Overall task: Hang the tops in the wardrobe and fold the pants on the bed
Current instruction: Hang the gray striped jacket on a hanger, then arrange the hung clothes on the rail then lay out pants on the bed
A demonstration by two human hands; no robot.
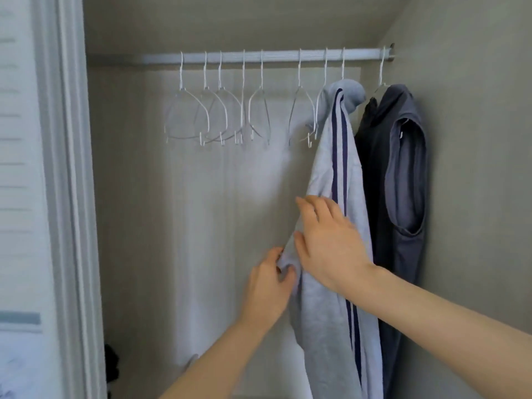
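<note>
Inside the pale wardrobe, the left hand (pixel 269 286) is closed on a bunched fold at the left edge of a light grey knit top with two dark blue stripes (pixel 331 174), thumb and fingers pinching the cloth. The right hand (pixel 331 243) lies flat and spread on the same top just above and to the right of that pinch, palm against the fabric, gripping nothing.

Straight up from the grip, the grey top hangs from a white wire hanger on the white horizontal rail (pixel 259 57), its collar end bunched over the hanger. Its long axis runs top to bottom, leaning slightly left toward the pinch, and the stripes follow that line down past both hands to the frame's lower edge.

Just right of the grip, touching the grey top's far edge, hangs a dark navy sleeveless top (pixel 400 168) against the wardrobe's right wall. Up and to the left of the grip, a row of empty white wire hangers (pixel 218 113) crowds the rail. Far left stands the white wardrobe door frame (pixel 72 197). Low and left of the hands, a small dark object sits on the wardrobe floor, too dim to identify.
</note>
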